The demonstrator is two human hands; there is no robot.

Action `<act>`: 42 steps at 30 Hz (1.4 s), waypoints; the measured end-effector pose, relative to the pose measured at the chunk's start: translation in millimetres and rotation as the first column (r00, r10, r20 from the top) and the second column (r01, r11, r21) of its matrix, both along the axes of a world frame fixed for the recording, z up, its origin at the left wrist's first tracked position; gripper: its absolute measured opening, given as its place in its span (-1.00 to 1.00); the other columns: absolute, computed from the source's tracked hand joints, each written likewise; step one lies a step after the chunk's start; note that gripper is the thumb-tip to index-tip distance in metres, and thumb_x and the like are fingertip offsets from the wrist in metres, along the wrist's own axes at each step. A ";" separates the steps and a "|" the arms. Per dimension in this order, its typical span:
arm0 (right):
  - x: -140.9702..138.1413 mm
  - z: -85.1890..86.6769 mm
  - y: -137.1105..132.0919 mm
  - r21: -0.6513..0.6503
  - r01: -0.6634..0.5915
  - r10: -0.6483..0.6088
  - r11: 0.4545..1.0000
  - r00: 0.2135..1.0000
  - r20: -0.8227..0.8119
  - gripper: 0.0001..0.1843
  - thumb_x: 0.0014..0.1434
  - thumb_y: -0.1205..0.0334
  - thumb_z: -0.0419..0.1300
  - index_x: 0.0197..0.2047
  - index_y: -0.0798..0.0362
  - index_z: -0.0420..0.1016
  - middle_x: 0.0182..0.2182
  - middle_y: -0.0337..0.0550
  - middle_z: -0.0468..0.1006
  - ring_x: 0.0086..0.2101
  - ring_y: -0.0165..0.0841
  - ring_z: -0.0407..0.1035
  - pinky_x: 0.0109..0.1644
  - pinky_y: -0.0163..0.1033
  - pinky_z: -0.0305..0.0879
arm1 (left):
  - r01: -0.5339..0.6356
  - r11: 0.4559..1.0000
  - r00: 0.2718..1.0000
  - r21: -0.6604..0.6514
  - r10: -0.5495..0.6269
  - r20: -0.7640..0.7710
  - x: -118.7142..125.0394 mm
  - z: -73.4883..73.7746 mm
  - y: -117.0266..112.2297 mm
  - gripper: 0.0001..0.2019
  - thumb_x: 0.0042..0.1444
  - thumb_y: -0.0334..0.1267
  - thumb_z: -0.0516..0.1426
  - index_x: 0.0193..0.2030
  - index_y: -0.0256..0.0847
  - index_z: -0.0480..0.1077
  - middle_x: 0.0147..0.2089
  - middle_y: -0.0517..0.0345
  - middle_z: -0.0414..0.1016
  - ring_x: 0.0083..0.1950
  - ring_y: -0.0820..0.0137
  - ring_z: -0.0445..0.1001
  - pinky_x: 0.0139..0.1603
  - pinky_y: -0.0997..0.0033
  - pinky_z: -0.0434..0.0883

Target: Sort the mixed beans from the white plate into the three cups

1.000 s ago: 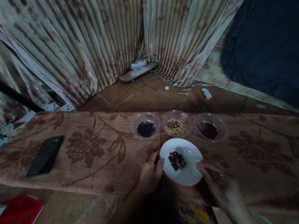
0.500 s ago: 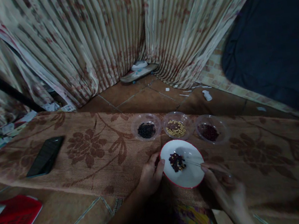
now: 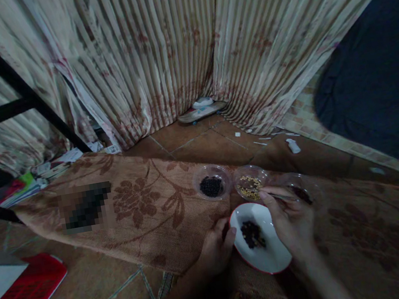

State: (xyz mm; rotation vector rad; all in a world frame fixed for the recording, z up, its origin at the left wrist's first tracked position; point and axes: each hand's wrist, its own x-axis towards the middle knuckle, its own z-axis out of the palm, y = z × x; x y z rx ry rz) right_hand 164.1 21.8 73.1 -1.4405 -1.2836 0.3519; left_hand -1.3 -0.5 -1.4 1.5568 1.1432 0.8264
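One left hand (image 3: 216, 248), one right hand (image 3: 291, 218), one red-rimmed bowl (image 3: 269, 255), three clear dishes (image 3: 203, 173), one skateboard (image 3: 198, 115)

This looks like a room in a home: cream-and-brown striped fabric curtains (image 3: 152, 50), a brown flower-patterned woven cloth (image 3: 154, 244), brown ceramic floor tiles (image 3: 198, 142) and 1 long, flat skateboard (image 3: 194, 115) beside the curtains.

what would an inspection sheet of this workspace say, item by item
surface: brown floral cloth
job's things: white bowl with mixed beans; clear cups of black beans, yellow beans, dark red beans
clutter: dark pixelated object on the cloth; papers; white scraps on floor
hands: left hand grips bowl rim; right hand, holding a slim, partly hidden tool, beside the yellow beans
cables: nothing seen
surroundings: striped curtains, skateboard
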 end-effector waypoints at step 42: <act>41.0 -59.2 -119.5 -0.479 0.158 -0.225 0.864 0.971 -0.086 -0.65 -0.05 -0.05 0.27 -0.34 0.08 0.58 -0.32 -0.03 0.61 -0.24 -0.16 0.48 -0.13 -0.12 0.40 | -0.011 0.999 0.998 -0.041 0.008 -0.063 0.2 -6.1 1.1 -0.66 0.25 -0.12 -0.04 0.07 -0.20 0.32 -0.17 0.08 0.55 -0.19 0.33 0.49 -0.15 0.41 0.37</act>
